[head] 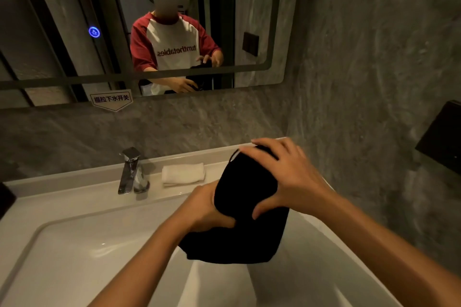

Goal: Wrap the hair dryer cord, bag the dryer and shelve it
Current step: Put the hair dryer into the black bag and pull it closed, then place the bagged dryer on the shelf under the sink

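A black cloth bag (pixel 243 209) bulges over something inside it, held above the white sink (pixel 74 244). The hair dryer itself is hidden by the fabric, and no cord shows. My left hand (pixel 208 209) grips the bag's lower left side, fingers curled into the cloth. My right hand (pixel 282 172) lies over the bag's top and right side, fingers spread across it and thumb pressing the fabric. The loose end of the bag hangs down toward the basin.
A chrome faucet (pixel 131 169) stands at the back left of the sink. A folded white towel (pixel 183 173) lies on the counter behind the bag. A mirror (pixel 62 32) covers the wall above. A black wall box (pixel 441 137) is mounted at the right.
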